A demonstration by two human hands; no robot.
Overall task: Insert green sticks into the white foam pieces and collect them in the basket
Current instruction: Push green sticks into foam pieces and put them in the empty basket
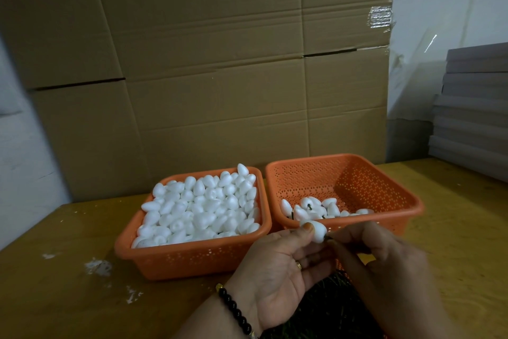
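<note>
The main risk here is the green stick entering the foam piece off-centre: a slanted push could split the soft foam or bend the thin stick, and a tight squeeze could dent it. The left hand, palm turned up, pinches the foam piece between thumb and fingers just in front of the near rim of the right basket, above the tabletop. The right hand curls its fingers round the stick, its tip touching the foam's near end.
</note>
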